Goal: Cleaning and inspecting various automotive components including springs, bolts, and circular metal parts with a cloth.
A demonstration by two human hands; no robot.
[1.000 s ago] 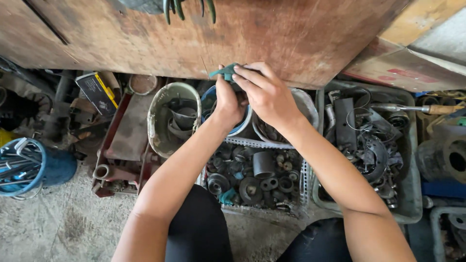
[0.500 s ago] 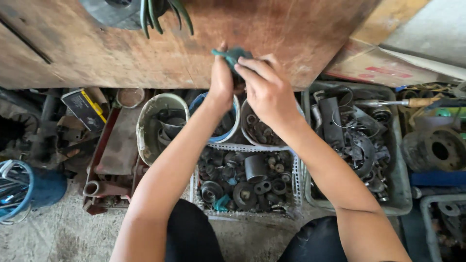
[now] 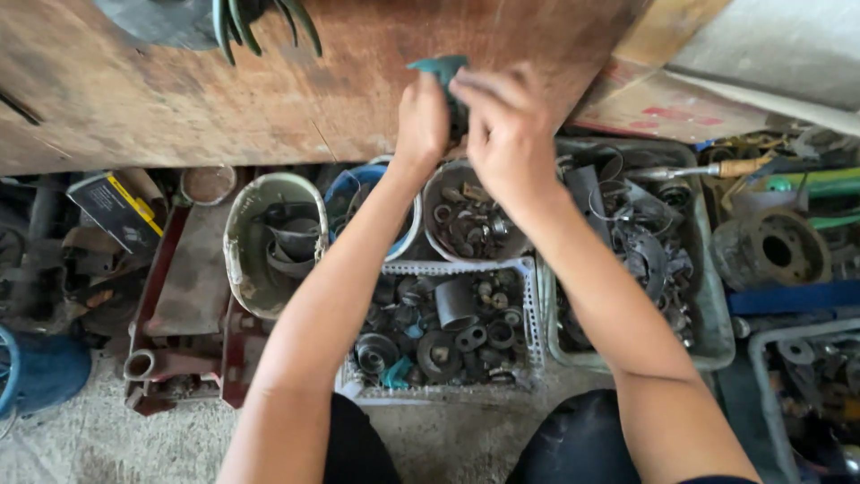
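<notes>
Both my hands are raised together over the edge of a worn wooden tabletop (image 3: 269, 90). My left hand (image 3: 423, 121) and my right hand (image 3: 506, 125) pinch a small teal-green part (image 3: 441, 66) between their fingers; most of it is hidden by the fingers. Below my forearms, on the floor, a white slotted basket (image 3: 528, 296) holds several dark metal rings and bushings, and a round bowl (image 3: 430, 197) holds small washers and nuts.
A dirty white bucket (image 3: 237, 242) with rubber pieces stands left. A grey-green tray (image 3: 708, 332) of metal scrap lies right, with a wooden-handled tool (image 3: 708, 168) and a rusty pulley (image 3: 775, 249) beyond. Dark green curved strips (image 3: 260, 22) hang over a grey disc on the table.
Both hands have lifted the teal part from above the bowls up to the tabletop's edge. The view has tilted with them.
</notes>
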